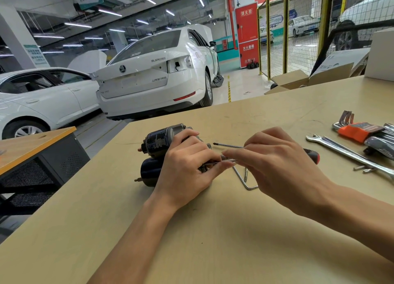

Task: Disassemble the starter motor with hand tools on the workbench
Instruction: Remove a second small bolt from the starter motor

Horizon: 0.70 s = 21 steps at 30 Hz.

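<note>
My left grip (187, 166) is curled over the starter motor (157, 153), fingers wrapped across its near right end and holding it down on the surface (213, 230). My right grip (275, 162) pinches a thin metal rod (228, 160) between thumb and fingertips, the rod running left toward the motor's end where my left fingers meet it; I cannot tell whether it is a through-bolt or a tool shaft. The motor lies on its side near the far left edge of the surface, its dark, paint-chipped solenoid (158, 140) on the far side and the rounded black body nearer me. Just beyond my right grip lies a screwdriver (230, 145), its tip pointing left and its black and red handle showing right of my hand. Below that hand an L-shaped hex key (245, 182) rests flat. Further right are a combination wrench (341, 150), a few small loose bolts (364, 169) touching it, and a hex key set (360, 130) in an orange holder. Past the surface stand a white sedan (153, 75) and a red fire cabinet (248, 35).
</note>
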Tool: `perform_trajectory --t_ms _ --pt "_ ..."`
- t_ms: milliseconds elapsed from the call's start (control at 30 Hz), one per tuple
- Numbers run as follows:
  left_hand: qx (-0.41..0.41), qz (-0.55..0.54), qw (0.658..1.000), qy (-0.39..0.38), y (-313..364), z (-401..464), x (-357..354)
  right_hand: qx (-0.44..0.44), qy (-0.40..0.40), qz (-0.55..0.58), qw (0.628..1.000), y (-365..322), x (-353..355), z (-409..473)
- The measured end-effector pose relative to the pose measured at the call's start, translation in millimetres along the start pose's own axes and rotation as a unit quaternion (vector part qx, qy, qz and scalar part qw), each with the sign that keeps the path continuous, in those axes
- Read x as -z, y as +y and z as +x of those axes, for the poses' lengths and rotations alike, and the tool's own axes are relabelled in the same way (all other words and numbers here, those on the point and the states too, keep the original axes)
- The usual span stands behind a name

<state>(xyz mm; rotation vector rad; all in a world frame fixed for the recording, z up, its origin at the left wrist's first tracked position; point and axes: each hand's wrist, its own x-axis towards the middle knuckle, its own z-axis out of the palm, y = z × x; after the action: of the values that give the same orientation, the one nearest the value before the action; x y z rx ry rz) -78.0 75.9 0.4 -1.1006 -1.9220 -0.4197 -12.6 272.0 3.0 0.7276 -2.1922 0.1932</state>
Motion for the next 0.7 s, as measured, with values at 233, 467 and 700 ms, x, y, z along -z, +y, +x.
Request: perform_trajectory --t_ms 233,467,700 --pt "0.001 -0.005 1.000 -0.002 1.2 0.0 0.6 -0.002 0.026 -0.009 1.000 1.5 -1.8 -1.1" --pt "-0.002 -0.003 1.000 -0.001 0.3 -0.3 -0.1 -0.014 0.049 -0.013 0.999 2.4 -2.5 -2.0" --pt "0.002 -0.002 1.000 -0.003 -1.7 -0.5 -0.6 -0.057 0.014 -0.029 0.998 1.6 1.1 -1.4"
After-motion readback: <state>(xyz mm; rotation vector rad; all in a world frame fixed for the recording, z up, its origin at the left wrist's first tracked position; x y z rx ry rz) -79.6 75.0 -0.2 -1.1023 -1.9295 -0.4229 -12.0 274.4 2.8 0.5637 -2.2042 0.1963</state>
